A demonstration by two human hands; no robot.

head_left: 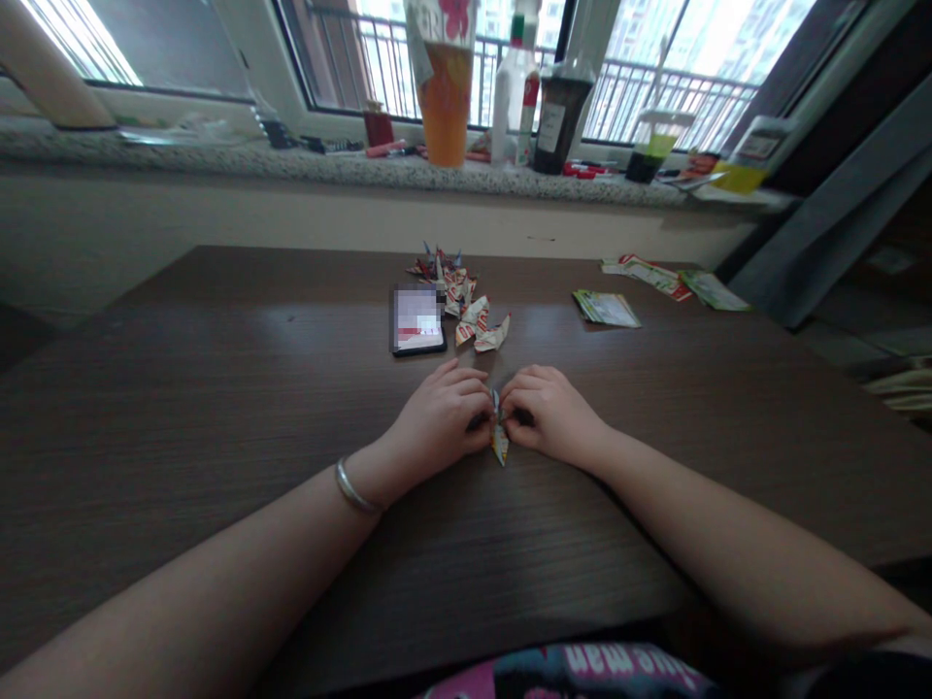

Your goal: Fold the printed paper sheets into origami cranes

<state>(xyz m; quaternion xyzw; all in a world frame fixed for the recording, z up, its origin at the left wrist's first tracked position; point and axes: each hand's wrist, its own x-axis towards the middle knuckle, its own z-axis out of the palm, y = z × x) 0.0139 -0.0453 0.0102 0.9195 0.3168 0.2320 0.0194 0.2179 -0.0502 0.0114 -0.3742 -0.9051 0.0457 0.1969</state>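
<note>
Between my two hands is a small folded paper piece [500, 442], narrow and pointed at its near end, with printed colours. My left hand [455, 408], with a silver bangle [353, 487] at the wrist, pinches it from the left. From the right, the fingertips of my right hand [549, 413] pinch the same piece. The fingers cover its middle. Just beyond the hands lie several folded printed paper shapes [492, 334] in a loose pile. Left of that pile is a phone [417, 320] with its screen lit.
A stack of printed paper slips [608, 309] lies on the right of the brown table [218, 408], with more paper strips [655, 277] behind it. Along the windowsill [291, 170] stand a tall cup of orange drink [446, 102], a dark bottle [560, 116] and other bottles.
</note>
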